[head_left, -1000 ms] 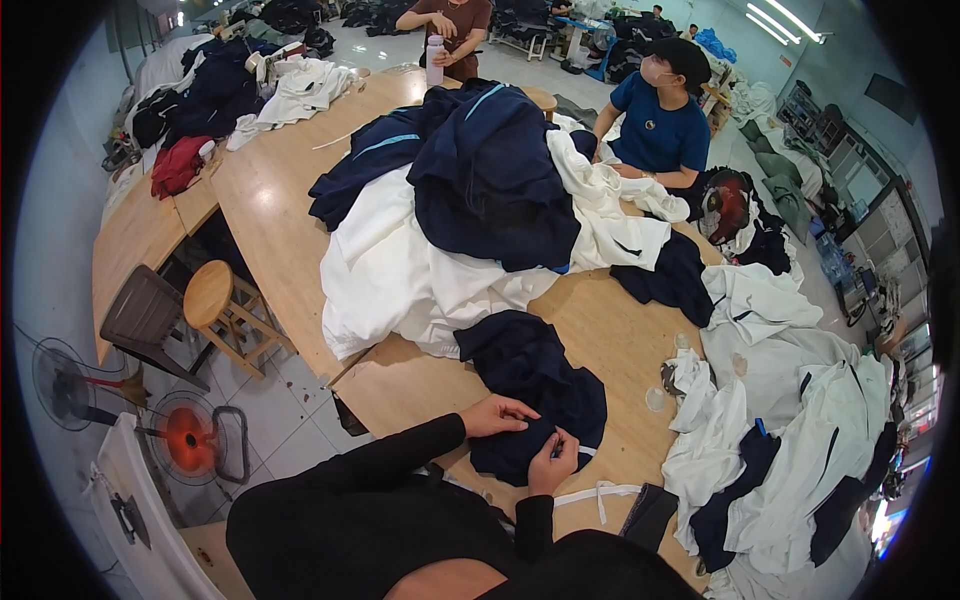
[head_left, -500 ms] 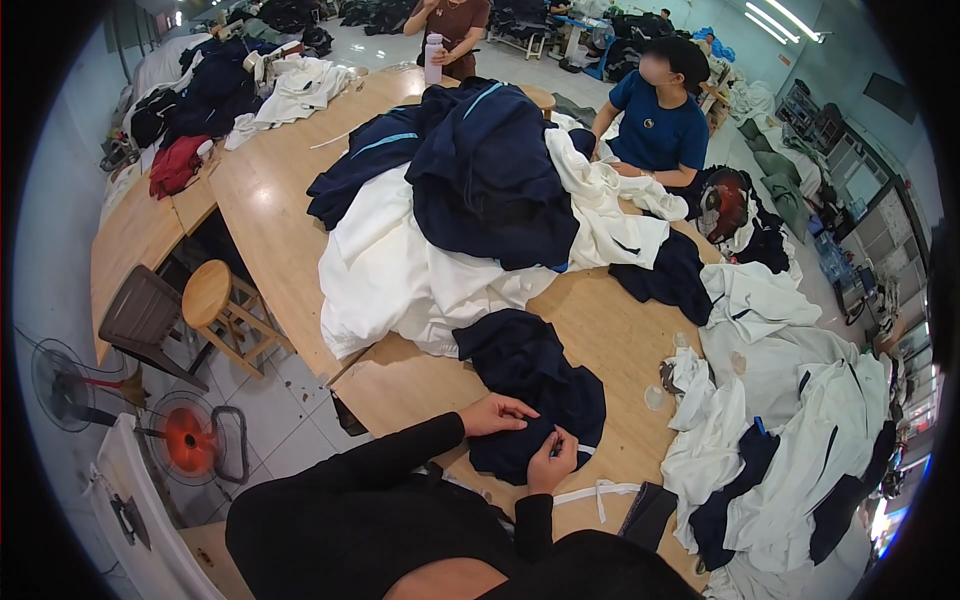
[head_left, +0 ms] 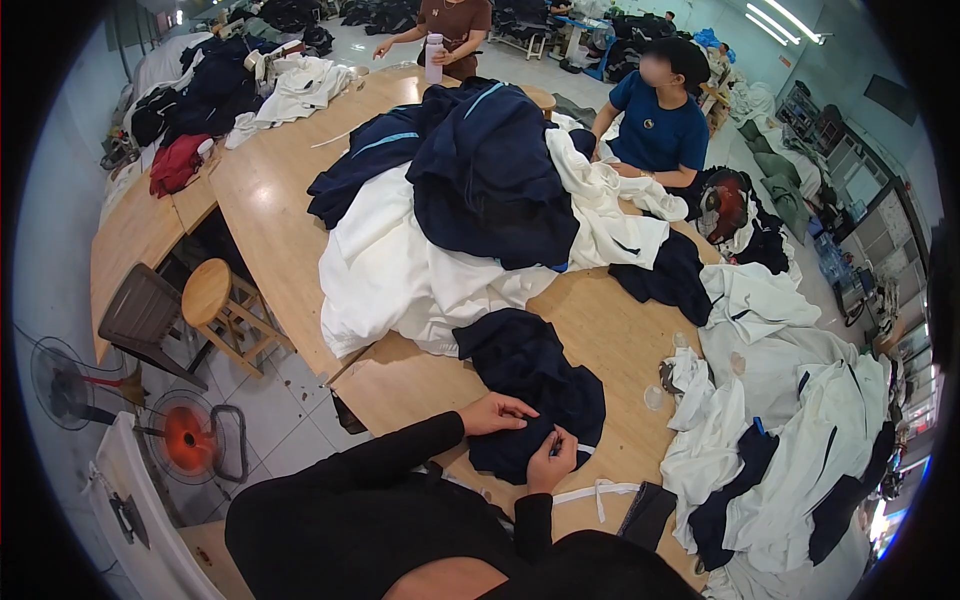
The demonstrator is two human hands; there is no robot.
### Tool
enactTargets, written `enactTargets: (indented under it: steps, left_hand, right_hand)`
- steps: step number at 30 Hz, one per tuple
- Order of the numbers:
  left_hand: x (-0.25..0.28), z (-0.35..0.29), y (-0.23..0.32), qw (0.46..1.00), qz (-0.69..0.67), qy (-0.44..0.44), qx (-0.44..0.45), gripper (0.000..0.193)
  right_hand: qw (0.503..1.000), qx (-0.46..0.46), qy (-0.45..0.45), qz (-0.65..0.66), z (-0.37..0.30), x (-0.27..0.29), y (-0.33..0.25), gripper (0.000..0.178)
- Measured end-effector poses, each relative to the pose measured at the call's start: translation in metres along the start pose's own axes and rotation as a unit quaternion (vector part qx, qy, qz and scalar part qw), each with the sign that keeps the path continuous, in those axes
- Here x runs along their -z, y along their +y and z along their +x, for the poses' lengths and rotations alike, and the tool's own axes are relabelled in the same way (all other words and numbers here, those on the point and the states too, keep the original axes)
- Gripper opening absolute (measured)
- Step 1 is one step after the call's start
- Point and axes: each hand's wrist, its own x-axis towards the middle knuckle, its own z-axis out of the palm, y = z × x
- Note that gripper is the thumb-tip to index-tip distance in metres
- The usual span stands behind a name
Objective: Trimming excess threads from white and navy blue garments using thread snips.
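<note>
directly before the person, the navy garment (head_left: 535, 365) lies on the wooden table (head_left: 390, 395), beneath and between both hands; the left hand (head_left: 492, 413) rests narrow on its left side, grip unclear; the right hand (head_left: 553, 462), curled, pinches its cloth beside a white stripe (head_left: 587, 452).

Through the left of two fisheye cameras worn side by side on a person's head, an upright view looks down over the wearer's long-sleeved black top (head_left: 330, 530), bare left hand (head_left: 497, 414) and bare right hand (head_left: 552, 462), close to the lens at lower centre, then forward across a pale wooden table (head_left: 265, 200) to a co-worker in a brown shirt (head_left: 457, 22), farther off at the top. A pale blue wall (head_left: 58, 210) bows along the left rim.
</note>
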Motion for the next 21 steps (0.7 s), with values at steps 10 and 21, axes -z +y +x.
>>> enactTargets:
  steps: [10, 21]
  left_hand:
    - [0.0018, 0.0001, -0.0031, 1.000, -0.009, 0.000, 0.003, 0.035]
    - [0.0015, 0.0015, -0.0021, 1.000, -0.004, 0.000, 0.008, 0.036]
  right_hand:
    - [1.000, -0.001, -0.004, -0.004, 0.0004, 0.0001, -0.0049, 0.012]
    - [1.000, -0.004, -0.006, -0.008, 0.0009, 0.0010, -0.0058, 0.012]
